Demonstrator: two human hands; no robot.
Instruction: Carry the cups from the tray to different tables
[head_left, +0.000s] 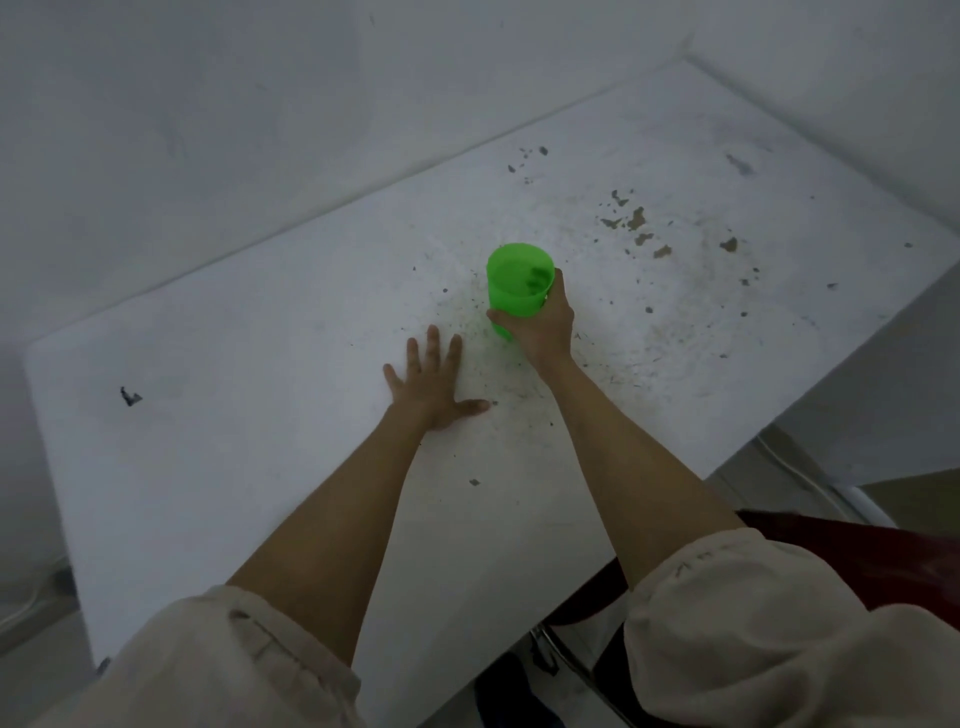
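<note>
Both arms reach forward, bare below rolled-up sleeves. The left hand (434, 387) lies flat, palm down, fingers (432, 345) spread. The right hand (543, 325) is curled, thumb and fingers wrapped in a grasp.

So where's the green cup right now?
The green cup stands upright mid-table, gripped by the right hand; the left hand lies flat beside it.

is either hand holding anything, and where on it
The right hand holds the green cup, its grip around the lower side wall. The left hand lies flat on the table, holding nothing.
</note>
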